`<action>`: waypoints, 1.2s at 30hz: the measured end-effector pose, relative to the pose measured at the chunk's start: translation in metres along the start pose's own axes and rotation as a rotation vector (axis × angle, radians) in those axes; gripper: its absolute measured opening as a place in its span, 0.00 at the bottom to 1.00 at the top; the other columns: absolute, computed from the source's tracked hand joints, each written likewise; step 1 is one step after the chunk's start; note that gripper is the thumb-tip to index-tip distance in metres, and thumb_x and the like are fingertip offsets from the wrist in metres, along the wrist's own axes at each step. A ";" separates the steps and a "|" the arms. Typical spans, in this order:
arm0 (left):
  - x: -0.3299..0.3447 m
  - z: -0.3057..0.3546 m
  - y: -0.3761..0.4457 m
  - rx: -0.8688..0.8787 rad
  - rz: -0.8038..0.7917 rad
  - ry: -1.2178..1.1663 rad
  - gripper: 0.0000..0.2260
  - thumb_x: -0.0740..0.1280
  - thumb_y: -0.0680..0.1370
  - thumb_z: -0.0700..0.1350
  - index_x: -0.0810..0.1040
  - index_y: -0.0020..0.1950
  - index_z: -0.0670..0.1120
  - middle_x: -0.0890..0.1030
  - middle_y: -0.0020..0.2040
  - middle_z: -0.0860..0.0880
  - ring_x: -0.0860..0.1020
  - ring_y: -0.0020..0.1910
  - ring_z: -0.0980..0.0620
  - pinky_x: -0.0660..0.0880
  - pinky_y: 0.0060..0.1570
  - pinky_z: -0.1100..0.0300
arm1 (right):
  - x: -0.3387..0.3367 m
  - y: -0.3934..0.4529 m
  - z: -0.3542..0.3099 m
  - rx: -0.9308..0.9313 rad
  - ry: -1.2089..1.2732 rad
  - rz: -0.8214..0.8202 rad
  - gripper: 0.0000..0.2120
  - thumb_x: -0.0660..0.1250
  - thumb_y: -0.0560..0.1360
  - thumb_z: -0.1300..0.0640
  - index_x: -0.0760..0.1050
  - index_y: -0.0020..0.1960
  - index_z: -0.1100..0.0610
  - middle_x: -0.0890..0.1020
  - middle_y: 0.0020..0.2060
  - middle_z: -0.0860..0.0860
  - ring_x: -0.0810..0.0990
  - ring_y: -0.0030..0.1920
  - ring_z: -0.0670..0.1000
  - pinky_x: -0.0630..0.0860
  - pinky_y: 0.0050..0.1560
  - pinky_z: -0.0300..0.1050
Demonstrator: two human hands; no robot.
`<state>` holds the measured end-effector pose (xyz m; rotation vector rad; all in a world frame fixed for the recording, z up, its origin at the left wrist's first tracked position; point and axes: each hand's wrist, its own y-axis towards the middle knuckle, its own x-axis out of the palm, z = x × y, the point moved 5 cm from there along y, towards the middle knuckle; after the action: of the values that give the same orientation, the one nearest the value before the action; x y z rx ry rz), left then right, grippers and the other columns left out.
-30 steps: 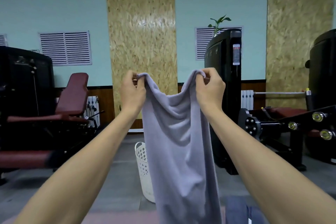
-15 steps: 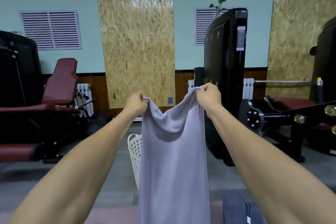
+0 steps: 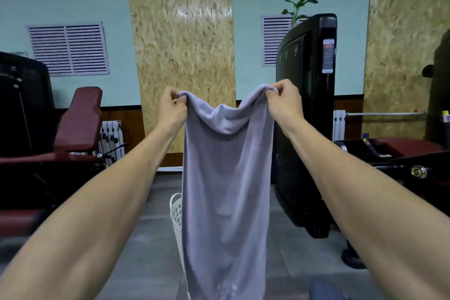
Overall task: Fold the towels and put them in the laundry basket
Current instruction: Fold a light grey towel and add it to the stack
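Presently, towel: one pale lilac-grey terry towel (image 3: 225,190) is hanging lengthwise in mid-air in front of the person, its top edge sagging in a dip between two raised corners and its lower end running out of the bottom of the view.
Left hand: the left hand (image 3: 170,109) is pinching the towel's left top corner, fingers curled tight over the bunched cloth.
Right hand: the right hand (image 3: 283,102) is gripping the right top corner the same way, thumb and fingers closed on the fabric; both bare forearms are reaching forward.
Basket: one white perforated plastic laundry basket (image 3: 175,212) is standing on the grey floor behind the towel, only its left rim and wall showing past the cloth.
Machines: two black gym machines are showing, one with dark red padded seats (image 3: 80,119) at the left and one tall black weight-stack housing (image 3: 306,105) at the right.
Wall: two chipboard panels (image 3: 181,39) are covering parts of the pale green wall, with two white louvred vents (image 3: 68,48) between them.
Plant: one green leafy plant (image 3: 299,6) is peeking above the right machine.
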<state>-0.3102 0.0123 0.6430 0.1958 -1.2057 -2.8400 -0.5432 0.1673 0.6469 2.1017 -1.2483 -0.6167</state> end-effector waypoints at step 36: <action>-0.029 -0.225 -0.405 -0.785 -0.785 0.163 0.09 0.70 0.77 0.40 0.74 0.38 0.44 0.75 0.34 0.42 0.73 0.27 0.48 0.75 0.20 0.61 | -0.025 -0.377 0.214 0.445 -0.698 -0.842 0.11 0.63 0.74 0.59 0.73 0.33 0.59 0.78 0.35 0.59 0.75 0.38 0.58 0.69 0.36 0.43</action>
<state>-0.2495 0.1365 0.1995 0.9948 0.1420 -3.5426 -0.4667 0.2722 0.2321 2.9273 -0.7937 -1.6743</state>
